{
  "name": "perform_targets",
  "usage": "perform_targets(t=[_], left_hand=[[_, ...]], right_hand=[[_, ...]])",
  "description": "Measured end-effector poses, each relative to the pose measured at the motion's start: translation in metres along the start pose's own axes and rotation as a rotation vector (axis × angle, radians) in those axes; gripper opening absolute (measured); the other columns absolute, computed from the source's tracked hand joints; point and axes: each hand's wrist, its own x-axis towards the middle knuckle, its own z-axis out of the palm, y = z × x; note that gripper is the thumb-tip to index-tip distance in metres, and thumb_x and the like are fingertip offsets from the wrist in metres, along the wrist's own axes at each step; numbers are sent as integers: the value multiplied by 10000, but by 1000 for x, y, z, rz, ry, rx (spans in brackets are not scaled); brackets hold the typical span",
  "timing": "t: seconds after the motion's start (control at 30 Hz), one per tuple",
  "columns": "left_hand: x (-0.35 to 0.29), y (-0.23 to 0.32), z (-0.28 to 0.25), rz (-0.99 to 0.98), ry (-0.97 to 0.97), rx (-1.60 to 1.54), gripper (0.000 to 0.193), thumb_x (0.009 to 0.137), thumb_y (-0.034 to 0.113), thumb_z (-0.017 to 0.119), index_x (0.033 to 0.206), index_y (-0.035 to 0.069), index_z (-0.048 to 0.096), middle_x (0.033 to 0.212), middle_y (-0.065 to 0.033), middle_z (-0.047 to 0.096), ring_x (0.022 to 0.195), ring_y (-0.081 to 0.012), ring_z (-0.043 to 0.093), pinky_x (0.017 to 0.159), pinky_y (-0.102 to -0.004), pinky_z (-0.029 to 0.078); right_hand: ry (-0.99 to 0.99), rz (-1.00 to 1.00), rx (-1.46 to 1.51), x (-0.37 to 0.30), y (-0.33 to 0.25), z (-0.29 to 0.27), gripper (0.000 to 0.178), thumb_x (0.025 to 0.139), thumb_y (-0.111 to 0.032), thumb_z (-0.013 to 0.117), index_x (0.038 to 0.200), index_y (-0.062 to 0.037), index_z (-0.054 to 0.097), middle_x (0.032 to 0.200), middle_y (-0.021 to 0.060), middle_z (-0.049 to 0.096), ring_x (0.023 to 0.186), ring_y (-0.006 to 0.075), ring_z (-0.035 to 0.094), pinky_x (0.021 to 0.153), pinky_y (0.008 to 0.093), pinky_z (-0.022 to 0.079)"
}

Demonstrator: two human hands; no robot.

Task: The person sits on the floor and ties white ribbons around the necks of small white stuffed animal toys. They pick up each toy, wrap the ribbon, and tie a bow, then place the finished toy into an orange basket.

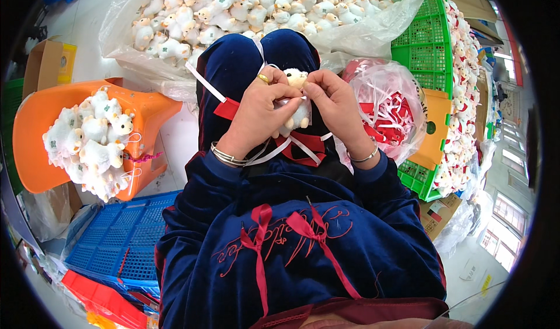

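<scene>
**Both hands pinching a small plush lamb over the lap**

Left hand [256, 110] and right hand [333, 104] are meeting at a small white plush lamb [298, 114], held above the knees. The toy is sitting upright between them, long axis roughly vertical, head up, peeking out above the fingertips. Both hands are equally close, fingers curled shut on it from either side; thumbs and forefingers are converging near its neck, where a white ribbon [204, 81] is trailing off to the left. Red ribbon pieces [303, 148] are lying on the lap just below. An orange chair [154, 110] holding more lambs is standing left.
</scene>
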Motion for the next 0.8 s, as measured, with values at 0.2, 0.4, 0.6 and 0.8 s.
perform_targets(t=[0.2,0.4,0.6,0.8], left_hand=[[4,0,0,-35,1,-83,134,864,94,760,955,-5,767,971,-81,551,892,-212,577,785,-321,496],[7,2,-5,-19,-59,-37,147,907,107,733,975,-22,746,980,-71,530,939,-197,564,831,-304,478],[8,4,-7,-5,-96,-20,154,928,109,712,995,-28,737,973,-67,525,950,-197,551,847,-304,463],[9,-1,-9,32,-123,-44,165,939,116,695,1022,-17,747,946,-67,537,950,-197,547,847,-307,459]], right_hand=[[0,-34,-145,-2,-10,0,109,986,-84,654,1016,17,630,790,58,651,721,88,575,652,261,484],[-67,-41,-246,-1,-27,-5,94,971,-59,668,1025,15,647,848,84,697,767,145,664,695,281,526],[-183,-151,-336,1,-37,-15,85,956,-66,674,994,8,653,831,128,695,773,228,700,712,325,545],[-153,-155,-408,2,-26,-17,87,980,-80,647,983,7,641,834,144,684,748,271,676,684,358,522]])
